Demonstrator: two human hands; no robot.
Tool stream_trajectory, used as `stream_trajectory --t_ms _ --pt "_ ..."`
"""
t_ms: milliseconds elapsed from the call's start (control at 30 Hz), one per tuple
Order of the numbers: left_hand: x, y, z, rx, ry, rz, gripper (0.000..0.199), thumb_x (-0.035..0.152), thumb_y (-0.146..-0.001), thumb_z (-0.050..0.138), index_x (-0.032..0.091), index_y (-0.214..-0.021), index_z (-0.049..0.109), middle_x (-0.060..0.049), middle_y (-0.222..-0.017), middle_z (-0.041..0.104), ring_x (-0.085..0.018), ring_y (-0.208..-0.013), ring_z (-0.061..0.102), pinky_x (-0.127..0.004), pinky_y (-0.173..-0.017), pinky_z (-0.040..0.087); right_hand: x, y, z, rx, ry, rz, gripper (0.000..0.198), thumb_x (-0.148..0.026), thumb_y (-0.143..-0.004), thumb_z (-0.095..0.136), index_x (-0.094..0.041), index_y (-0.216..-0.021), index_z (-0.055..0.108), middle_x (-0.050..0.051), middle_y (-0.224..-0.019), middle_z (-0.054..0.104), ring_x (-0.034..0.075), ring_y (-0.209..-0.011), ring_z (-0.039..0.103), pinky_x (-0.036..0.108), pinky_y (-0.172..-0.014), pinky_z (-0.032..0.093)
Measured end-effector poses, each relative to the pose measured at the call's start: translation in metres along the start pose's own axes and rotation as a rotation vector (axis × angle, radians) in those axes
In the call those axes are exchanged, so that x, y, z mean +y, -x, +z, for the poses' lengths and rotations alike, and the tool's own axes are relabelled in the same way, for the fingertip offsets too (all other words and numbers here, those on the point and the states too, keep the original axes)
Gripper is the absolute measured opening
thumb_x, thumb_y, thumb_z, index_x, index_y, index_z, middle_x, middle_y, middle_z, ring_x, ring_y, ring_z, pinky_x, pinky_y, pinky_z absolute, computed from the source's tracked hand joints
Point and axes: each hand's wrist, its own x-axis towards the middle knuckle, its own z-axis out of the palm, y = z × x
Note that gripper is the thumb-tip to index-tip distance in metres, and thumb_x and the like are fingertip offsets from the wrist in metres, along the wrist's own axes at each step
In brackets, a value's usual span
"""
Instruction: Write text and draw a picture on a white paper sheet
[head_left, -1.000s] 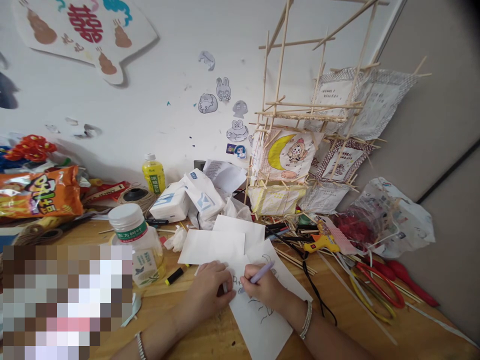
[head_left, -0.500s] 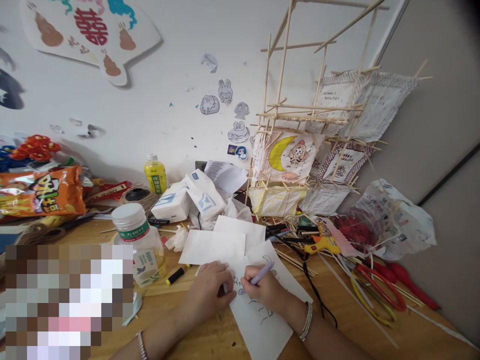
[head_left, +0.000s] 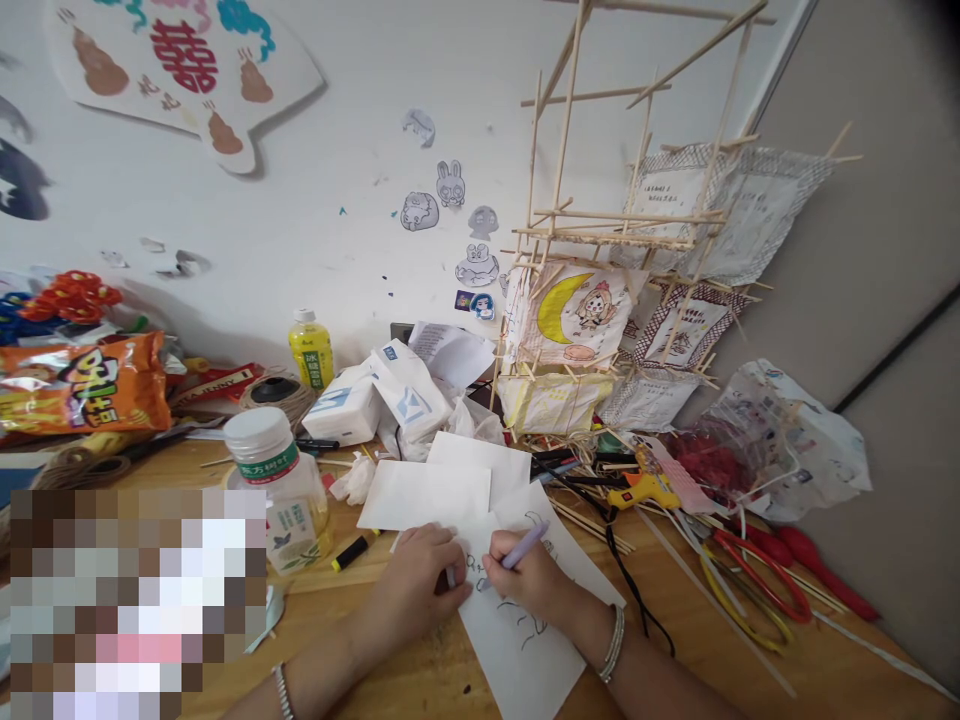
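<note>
My right hand (head_left: 529, 582) grips a lilac pen (head_left: 526, 544), its tip down on a white sheet of paper (head_left: 525, 678). Dark line drawings mark the sheet, some partly hidden behind that hand. At the sheet's left edge, my left hand (head_left: 426, 572) rests with curled fingers. Between its thumb and fingers shows a small lilac-grey piece, apparently the pen cap (head_left: 451, 577). Two more white sheets, one on the left (head_left: 427, 493) and one behind (head_left: 487, 462), lie just beyond my hands. A black marker with a yellow end (head_left: 352, 552) is left of my left hand.
A plastic jar (head_left: 262, 465) and a yellow drink bottle (head_left: 310, 350) stand left, near tissue packs (head_left: 409, 385). A stick frame with drawn panels (head_left: 589, 310) rises at the back right. A glue gun (head_left: 643, 490), black cable and scissors (head_left: 765, 580) lie to the right.
My right hand and the pen have shifted very slightly on the sheet. My left hand stays where it was.
</note>
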Motion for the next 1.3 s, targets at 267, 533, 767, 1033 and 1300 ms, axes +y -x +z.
stream_trajectory --t_ms 267,533,767,1033,1300 --pt "-0.0015 0.0000 0.0024 -0.001 -0.002 -0.001 0.005 0.019 -0.071 0.059 0.021 -0.068 0.055 0.001 -0.076 0.056 -0.019 -0.081 0.050 -0.029 -0.073 0.033 -0.0002 0.0000 -0.0001 0.022 0.017 -0.006 0.031 -0.016 -0.076 0.046 -0.020 -0.055 0.025 -0.007 -0.052 0.026 0.008 -0.049 0.029 0.022 -0.046 0.023" --pt "-0.0031 -0.0001 0.0030 0.009 0.003 0.009 0.005 0.021 -0.072 0.058 0.020 -0.067 0.055 0.001 -0.075 0.056 -0.018 -0.081 0.050 -0.029 -0.072 0.033 -0.0018 0.0003 -0.0005 0.011 0.016 0.007 0.031 -0.015 -0.075 0.046 -0.020 -0.054 0.024 -0.007 -0.051 0.026 0.009 -0.049 0.029 0.022 -0.047 0.022" --pt "-0.0028 -0.0006 0.0034 0.020 0.009 0.017 0.007 0.018 -0.070 0.061 0.020 -0.067 0.055 0.001 -0.074 0.056 -0.018 -0.080 0.050 -0.029 -0.072 0.033 -0.0009 -0.0002 -0.0002 0.030 0.037 -0.004 0.031 -0.014 -0.075 0.046 -0.021 -0.054 0.024 -0.007 -0.051 0.027 0.009 -0.049 0.029 0.022 -0.047 0.022" --pt "-0.0032 0.0005 0.0026 0.020 0.012 0.013 0.007 0.019 -0.071 0.061 0.020 -0.067 0.056 0.001 -0.074 0.056 -0.018 -0.079 0.050 -0.029 -0.071 0.032 -0.0005 0.0001 -0.0004 0.047 0.045 -0.006 0.030 -0.013 -0.075 0.045 -0.020 -0.055 0.023 -0.007 -0.051 0.026 0.009 -0.050 0.030 0.022 -0.048 0.023" --pt "-0.0023 -0.0012 0.0019 0.012 0.010 0.011 0.005 0.020 -0.071 0.060 0.020 -0.068 0.056 0.001 -0.074 0.056 -0.018 -0.079 0.050 -0.028 -0.071 0.032 0.0005 0.0000 0.0006 0.085 0.052 -0.005 0.030 -0.014 -0.075 0.044 -0.021 -0.055 0.023 -0.007 -0.052 0.027 0.010 -0.050 0.031 0.023 -0.048 0.024"
